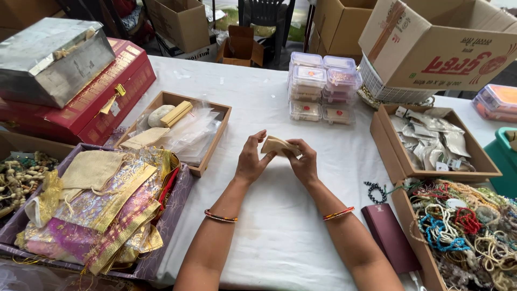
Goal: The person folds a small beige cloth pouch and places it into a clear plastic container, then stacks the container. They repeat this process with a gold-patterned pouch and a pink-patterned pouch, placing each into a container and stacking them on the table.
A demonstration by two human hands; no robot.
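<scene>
My left hand (250, 160) and my right hand (304, 161) meet over the middle of a white-covered table (258, 102). Together they hold a small beige pouch (277, 145) by its edges, fingers pinching it from both sides, a little above the cloth. Each wrist wears thin orange bangles. To the left lies a purple tray (180, 202) piled with shiny gold, cream and pink fabric pouches (102, 210). A wooden tray (212, 143) beyond it holds clear plastic sleeves, a cream stone and a beige block.
Stacked clear plastic boxes (323, 86) stand at the back centre. On the right sit a cardboard box (436, 43), a tray of packets (433, 141), a box of bead strings (466, 226) and a maroon case (390, 237). A red case (102, 97) and a metal box (51, 59) stand back left.
</scene>
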